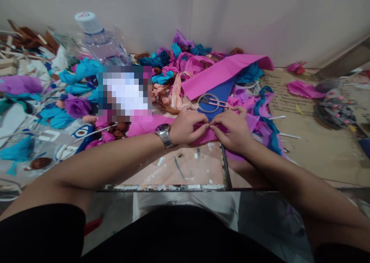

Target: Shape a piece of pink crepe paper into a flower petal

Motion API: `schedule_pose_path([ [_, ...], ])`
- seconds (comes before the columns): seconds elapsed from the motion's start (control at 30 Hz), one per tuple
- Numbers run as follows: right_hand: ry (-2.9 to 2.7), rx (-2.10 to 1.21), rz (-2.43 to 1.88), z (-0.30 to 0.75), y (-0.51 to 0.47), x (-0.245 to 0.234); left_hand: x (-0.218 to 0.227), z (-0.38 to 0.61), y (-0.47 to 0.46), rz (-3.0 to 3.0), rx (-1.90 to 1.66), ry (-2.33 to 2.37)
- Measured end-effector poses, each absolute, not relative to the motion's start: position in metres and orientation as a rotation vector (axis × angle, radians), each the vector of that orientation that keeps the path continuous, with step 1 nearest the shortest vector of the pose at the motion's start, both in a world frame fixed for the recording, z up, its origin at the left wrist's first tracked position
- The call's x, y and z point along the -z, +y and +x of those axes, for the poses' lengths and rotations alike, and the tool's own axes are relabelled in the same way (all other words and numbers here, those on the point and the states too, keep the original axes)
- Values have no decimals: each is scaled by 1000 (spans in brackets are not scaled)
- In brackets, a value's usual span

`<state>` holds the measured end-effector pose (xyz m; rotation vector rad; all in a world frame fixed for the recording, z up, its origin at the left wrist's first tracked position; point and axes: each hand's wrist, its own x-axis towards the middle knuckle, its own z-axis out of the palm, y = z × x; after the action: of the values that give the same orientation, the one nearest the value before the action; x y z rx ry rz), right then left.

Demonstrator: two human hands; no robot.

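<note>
So there are two hands in the middle of the frame, left hand and right hand, each with thumb and forefinger pinched on one piece of pink paper, tips almost meeting. That paper's right at center, on the table. One watch on the left wrist. Just above the hands there's one gray ring on one dark blue sheet, with one long pink sheet lying higher up. One bottle stands upper left, one purple flower below it, and two white sticks poke out right of center. The teal scraps? Too jumbled to count, honestly.
</note>
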<state>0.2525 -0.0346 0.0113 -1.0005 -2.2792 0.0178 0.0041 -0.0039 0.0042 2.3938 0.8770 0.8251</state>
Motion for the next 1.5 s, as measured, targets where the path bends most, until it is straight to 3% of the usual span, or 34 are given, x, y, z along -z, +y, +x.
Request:
schedule_pose_path([
  [1.5,-2289,-208,-992,254,-33,-8,1,3,-4,2455,-862,830],
])
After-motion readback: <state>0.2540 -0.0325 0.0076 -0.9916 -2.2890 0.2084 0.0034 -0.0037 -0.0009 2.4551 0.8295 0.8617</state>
